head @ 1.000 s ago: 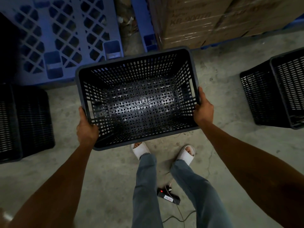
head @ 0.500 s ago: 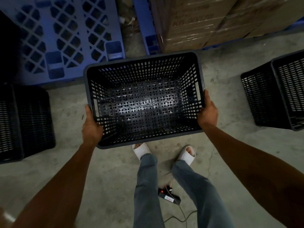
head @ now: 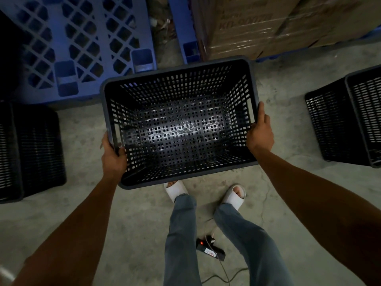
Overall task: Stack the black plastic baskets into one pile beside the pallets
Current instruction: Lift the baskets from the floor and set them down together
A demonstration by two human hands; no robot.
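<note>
Floor: bare grey concrete (head: 86, 203), dimly lit, carrying everything in sight.
Baskets, count: three black plastic baskets in view.
Held basket: the basket in hand (head: 179, 124) sits open side up, off the floor, over the middle of the concrete just in front of the pallets; nothing shows inside it.
Left hand: the left hand (head: 112, 156) grips the basket's left rim near the near corner, thumb hooked over the edge, the other fingers hidden beneath.
Right hand: the right hand (head: 260, 131) grips the right rim beside the handle slot, thumb lying along the edge, fingers curled under and out of sight.
Left basket: a second basket (head: 31, 149) stands on the floor at the left edge, just in front of the pallet there.
Right basket: a third basket (head: 346, 118) stands on the floor at the right edge, well apart from the held one.
Pallets, count: two blue ones, an open lattice pallet (head: 82, 42) at far left and a loaded pallet (head: 185, 38) at far right.
Cartons: wrapped cardboard boxes (head: 268, 23) sit on that second pallet.
Feet: two white slippers (head: 234, 196), blue trouser legs above them.
Behind the feet: one small black device (head: 209, 249) with a red light and a cable.
</note>
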